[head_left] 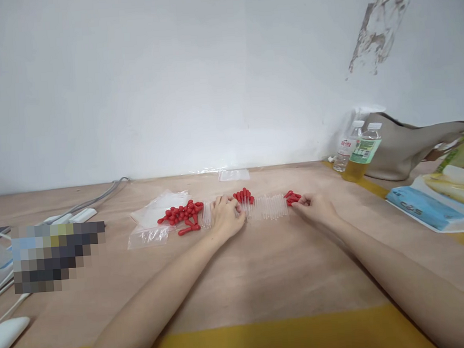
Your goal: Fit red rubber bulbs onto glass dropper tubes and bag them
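Observation:
My left hand (229, 216) is closed with curled fingers over a row of clear thin tubes (207, 215); what it grips, if anything, is hidden. My right hand (316, 208) pinches at a small group of red rubber dropper bulbs (292, 196), its fingertips on one of them. Between the hands lies a row of clear dropper tubes (274, 207), side by side. Just right of the left hand, several tubes have red bulbs (244, 195) at their far ends. A loose heap of red bulbs (179, 215) lies left of the left hand.
Clear plastic bags (149, 237) lie under and beside the heap. A flat plastic packet (234, 175) is near the wall. Two bottles (361, 157), a grey bag (397, 146) and a blue tissue pack (429, 208) stand right. Cables and a white mouse (7, 335) are left.

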`<move>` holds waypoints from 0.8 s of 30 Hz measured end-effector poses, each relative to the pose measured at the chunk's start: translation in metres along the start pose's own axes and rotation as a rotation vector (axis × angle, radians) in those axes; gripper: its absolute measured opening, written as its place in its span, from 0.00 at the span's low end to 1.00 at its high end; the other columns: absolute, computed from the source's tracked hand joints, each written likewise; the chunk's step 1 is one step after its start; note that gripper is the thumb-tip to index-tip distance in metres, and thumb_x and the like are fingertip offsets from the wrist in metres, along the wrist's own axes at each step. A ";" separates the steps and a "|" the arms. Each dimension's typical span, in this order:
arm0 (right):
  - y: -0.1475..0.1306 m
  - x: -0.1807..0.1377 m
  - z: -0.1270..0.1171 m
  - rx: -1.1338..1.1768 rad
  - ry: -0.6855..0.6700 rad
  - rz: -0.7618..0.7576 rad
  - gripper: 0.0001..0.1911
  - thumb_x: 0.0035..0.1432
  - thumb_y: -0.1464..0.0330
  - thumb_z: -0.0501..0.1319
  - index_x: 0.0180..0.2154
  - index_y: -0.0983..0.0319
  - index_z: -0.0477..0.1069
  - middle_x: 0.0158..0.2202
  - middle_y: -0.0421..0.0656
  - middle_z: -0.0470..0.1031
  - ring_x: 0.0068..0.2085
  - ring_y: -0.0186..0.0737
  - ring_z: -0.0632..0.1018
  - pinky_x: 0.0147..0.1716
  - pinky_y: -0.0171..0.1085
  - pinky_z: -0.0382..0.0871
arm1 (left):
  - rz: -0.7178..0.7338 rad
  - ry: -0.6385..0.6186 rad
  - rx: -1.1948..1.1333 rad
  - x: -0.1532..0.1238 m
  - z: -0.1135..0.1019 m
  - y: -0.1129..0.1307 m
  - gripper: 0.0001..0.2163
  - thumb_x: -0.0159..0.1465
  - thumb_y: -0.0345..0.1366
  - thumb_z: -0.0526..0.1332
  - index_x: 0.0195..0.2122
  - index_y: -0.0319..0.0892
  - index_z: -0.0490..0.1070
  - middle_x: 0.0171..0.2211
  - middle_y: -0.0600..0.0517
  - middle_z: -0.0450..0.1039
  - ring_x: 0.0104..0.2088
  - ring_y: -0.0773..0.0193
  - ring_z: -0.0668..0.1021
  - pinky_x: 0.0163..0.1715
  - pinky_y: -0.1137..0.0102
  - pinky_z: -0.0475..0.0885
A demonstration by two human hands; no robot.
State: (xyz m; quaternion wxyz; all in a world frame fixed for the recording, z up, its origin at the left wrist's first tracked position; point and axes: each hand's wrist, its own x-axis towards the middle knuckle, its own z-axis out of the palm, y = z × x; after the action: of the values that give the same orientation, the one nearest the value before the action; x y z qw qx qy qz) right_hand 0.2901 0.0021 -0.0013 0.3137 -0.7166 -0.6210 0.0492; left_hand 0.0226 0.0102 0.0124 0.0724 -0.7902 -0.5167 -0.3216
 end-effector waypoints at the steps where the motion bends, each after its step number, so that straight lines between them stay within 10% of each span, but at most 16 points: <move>1: -0.003 -0.002 0.002 -0.015 -0.005 -0.015 0.12 0.46 0.59 0.56 0.20 0.61 0.68 0.19 0.39 0.69 0.22 0.33 0.68 0.20 0.31 0.53 | 0.001 -0.010 -0.003 0.003 0.004 0.005 0.04 0.53 0.36 0.59 0.24 0.42 0.67 0.36 0.51 0.65 0.42 0.58 0.65 0.42 0.63 0.56; 24: 0.007 0.011 0.018 -0.155 0.112 -0.146 0.11 0.52 0.65 0.54 0.35 0.58 0.72 0.31 0.43 0.70 0.32 0.39 0.70 0.31 0.36 0.59 | -0.323 -0.409 0.247 0.050 0.039 0.054 0.17 0.44 0.37 0.61 0.35 0.34 0.71 0.45 0.34 0.64 0.48 0.43 0.60 0.44 0.49 0.47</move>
State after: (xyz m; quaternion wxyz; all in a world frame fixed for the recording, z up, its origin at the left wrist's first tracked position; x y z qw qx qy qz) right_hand 0.2909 0.0193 -0.0158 0.2941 -0.6932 -0.6551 -0.0620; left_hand 0.0990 0.0411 0.0228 0.0105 -0.7313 -0.6750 -0.0976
